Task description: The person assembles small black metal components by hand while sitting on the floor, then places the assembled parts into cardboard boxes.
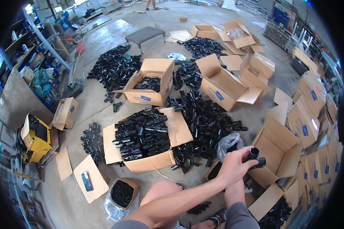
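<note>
My left hand [235, 165] reaches across to the right, its fingers and thumb closed around black tubular pipe fittings [259, 163]. Two round ends stick out past the fingertips; I cannot tell whether they belong to one piece or two. Under my left forearm, a bare limb in a grey sleeve, apparently my right arm [234, 192], rises from the lower edge; its hand is hidden behind my left wrist. Just beyond the held fittings stands an open cardboard box [273, 152]. A clear plastic bag [227, 145] lies beside my left hand.
A cardboard box [149, 162] heaped with black fittings stands ahead, beside a loose pile [202, 118]. A small box [135, 189] of black parts is near my knee. Stacked cartons [313, 164] line the right. A phone [86, 181] lies on cardboard; a low table [145, 35] stands farther off.
</note>
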Motion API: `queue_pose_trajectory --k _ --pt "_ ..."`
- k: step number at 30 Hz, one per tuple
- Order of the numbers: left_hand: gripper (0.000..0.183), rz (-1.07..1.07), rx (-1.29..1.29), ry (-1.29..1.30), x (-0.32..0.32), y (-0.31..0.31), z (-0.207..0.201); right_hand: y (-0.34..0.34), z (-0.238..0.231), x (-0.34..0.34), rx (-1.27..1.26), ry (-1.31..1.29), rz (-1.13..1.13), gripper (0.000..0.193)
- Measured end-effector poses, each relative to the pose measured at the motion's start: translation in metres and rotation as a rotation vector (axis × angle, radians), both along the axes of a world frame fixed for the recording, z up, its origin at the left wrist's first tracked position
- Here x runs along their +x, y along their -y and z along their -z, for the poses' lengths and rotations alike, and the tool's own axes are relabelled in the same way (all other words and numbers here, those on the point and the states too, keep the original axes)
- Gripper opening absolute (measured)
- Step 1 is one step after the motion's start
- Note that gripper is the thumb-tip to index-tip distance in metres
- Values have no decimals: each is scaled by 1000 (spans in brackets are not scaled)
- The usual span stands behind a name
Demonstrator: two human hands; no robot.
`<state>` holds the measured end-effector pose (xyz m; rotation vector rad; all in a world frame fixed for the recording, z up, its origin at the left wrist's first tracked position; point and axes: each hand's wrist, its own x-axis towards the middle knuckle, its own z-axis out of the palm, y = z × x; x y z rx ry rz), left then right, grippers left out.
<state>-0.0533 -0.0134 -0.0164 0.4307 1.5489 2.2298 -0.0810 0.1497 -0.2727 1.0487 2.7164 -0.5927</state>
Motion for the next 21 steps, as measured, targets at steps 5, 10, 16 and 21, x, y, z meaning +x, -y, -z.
queue_pose_trajectory --k 5,10,16,21 --pt "45 15 -55 -22 -4 8 -5 -1 0 -6 12 66 -36 18" --pt "47 77 -103 -17 -3 8 -9 -11 -6 -1 21 90 -64 20" --pt "45 -68 5 -44 -5 8 -9 -25 -25 3 21 8 -149 23" --pt "29 -106 85 161 -20 15 -11 -50 -103 22 -71 -358 -362 25"
